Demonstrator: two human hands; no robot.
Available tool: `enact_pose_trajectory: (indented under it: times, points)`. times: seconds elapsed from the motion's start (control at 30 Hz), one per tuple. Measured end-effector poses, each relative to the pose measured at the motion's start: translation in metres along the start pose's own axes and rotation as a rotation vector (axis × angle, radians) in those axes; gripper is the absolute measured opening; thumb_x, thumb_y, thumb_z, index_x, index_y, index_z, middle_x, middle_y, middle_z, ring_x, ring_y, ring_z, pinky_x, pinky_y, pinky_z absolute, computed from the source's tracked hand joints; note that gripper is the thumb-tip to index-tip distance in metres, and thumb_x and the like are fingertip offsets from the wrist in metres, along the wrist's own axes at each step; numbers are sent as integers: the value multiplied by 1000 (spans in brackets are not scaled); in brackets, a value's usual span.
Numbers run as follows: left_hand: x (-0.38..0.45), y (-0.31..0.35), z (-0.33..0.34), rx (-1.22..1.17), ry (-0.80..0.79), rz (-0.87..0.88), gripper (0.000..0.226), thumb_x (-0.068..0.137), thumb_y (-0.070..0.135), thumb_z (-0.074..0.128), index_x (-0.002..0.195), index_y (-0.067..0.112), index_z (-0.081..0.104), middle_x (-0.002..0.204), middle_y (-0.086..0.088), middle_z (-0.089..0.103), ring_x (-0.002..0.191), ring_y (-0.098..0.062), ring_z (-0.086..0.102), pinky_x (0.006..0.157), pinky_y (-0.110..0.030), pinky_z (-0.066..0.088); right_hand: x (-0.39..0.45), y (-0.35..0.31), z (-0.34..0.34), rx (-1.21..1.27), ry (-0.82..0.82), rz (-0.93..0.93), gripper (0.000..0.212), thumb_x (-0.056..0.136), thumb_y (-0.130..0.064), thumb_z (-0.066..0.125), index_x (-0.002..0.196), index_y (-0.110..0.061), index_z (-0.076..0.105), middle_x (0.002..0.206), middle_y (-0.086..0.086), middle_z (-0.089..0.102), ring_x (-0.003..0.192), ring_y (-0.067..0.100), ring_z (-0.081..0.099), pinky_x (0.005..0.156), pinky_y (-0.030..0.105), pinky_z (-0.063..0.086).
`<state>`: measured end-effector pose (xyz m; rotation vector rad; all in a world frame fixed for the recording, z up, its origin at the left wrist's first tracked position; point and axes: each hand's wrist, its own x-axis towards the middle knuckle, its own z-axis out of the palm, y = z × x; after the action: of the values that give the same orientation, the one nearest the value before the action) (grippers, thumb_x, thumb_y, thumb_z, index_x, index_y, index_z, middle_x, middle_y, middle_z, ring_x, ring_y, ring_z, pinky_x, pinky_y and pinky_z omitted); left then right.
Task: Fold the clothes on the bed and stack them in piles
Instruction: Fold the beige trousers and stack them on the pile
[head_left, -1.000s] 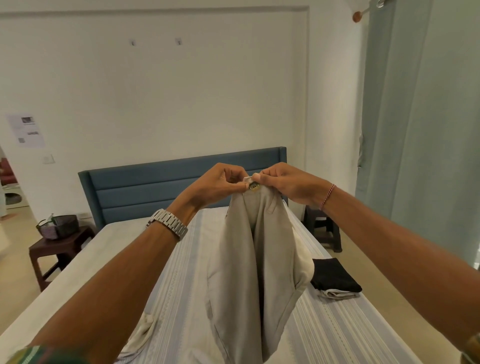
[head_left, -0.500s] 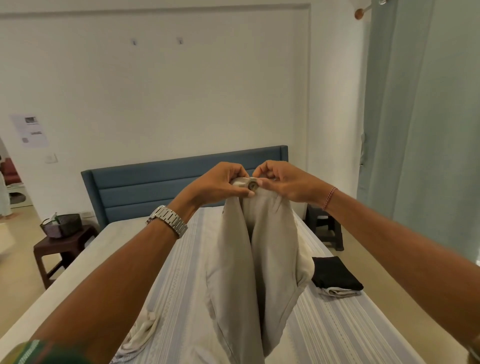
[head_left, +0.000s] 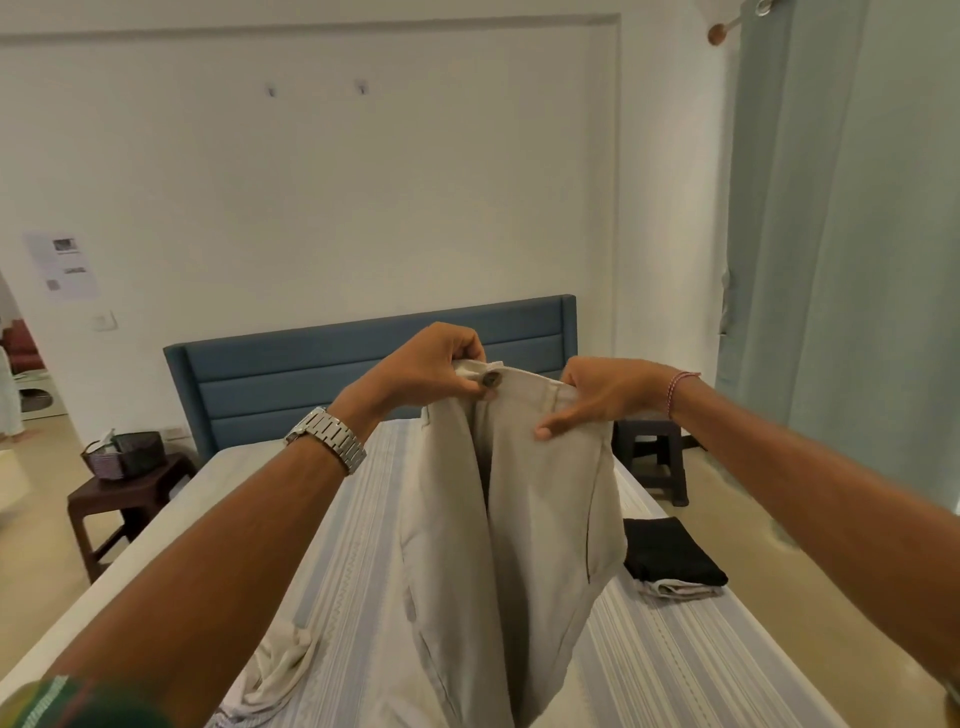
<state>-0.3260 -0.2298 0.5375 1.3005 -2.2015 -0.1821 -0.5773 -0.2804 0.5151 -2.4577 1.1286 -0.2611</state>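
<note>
Head view: our hands have drawn apart since half a second ago, when they met at the button. The left hand (head_left: 431, 364) still pinches the waistband of the beige trousers (head_left: 514, 530) beside the button (head_left: 491, 380); the right hand (head_left: 597, 397) has slid along the band and grips it near the other hip, thumb in front. The waistband now spreads wider between them, and the trousers hang over the striped bed (head_left: 675, 654), their legs running off the bottom of the frame. A folded black garment (head_left: 672, 553) lies on a pale folded piece near the bed's right edge, just beside the hanging cloth. A crumpled pale garment (head_left: 280, 670) lies lower left. We see bare mattress from the trousers to the blue headboard (head_left: 291, 395), and along the left edge.
</note>
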Motion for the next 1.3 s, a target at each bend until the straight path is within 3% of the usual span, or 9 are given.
enact_pose_trajectory:
  times: [0.17,0.3,0.5,0.7,0.77,0.93,1.07,1.17,1.3]
  points:
    - [-9,-24,-12,249,-208,-103,20,81,31,83,77,14,74,70,-1,66,59,-8,53,57,-24,40,1,19,-12,-236,41,50,69,76,-62,75,106,-1,70,99,15,74,91,30,70,72,23,52]
    - [-27,-54,-15,337,-458,-249,34,83,43,80,66,15,69,59,7,54,54,-9,47,56,-26,38,4,35,-28,-609,168,-2,93,55,-94,47,80,-9,74,65,3,65,58,15,54,74,34,51]
    - [-49,-80,-39,451,-355,-339,75,55,94,56,52,19,47,48,9,38,47,-10,34,52,-26,27,3,62,-36,-943,380,-30,105,62,-104,11,77,-19,72,67,-5,57,68,11,50,79,28,28]
    - [-52,-82,-61,656,-184,-183,59,94,70,44,114,20,67,87,3,66,77,-14,59,74,-31,48,5,69,-45,-911,604,-29,114,73,-93,-16,74,-18,70,68,-3,54,69,15,46,76,33,29]
    - [-52,-82,-64,706,-111,-157,46,102,54,44,126,20,61,90,1,59,82,-17,55,75,-33,43,7,75,-50,-853,627,-60,107,84,-84,-10,86,-21,77,76,-5,62,76,15,45,76,33,28]
    - [-51,-83,-77,746,38,-22,58,94,61,32,122,25,68,83,-2,58,72,-17,51,71,-34,45,8,88,-64,-738,639,-132,108,87,-85,-5,92,-16,78,74,-1,65,79,18,49,76,34,35]
    - [-53,-83,-84,889,154,99,31,100,43,49,116,28,71,90,-5,67,76,-18,55,85,-39,46,6,100,-68,-542,649,-178,54,98,-56,40,110,-20,79,76,2,59,76,20,48,66,29,33]
    - [-52,-76,-81,914,200,145,14,97,28,65,96,15,72,78,-8,66,66,-23,56,64,-37,49,3,102,-68,-468,600,-188,30,101,-37,55,115,-22,76,83,2,59,84,22,50,68,32,40]
    - [-48,-77,-81,953,337,94,30,97,31,66,77,8,62,64,-9,58,55,-25,50,49,-33,43,-3,97,-73,-462,532,-214,27,100,-35,57,98,-14,74,92,0,68,101,18,45,83,41,46]
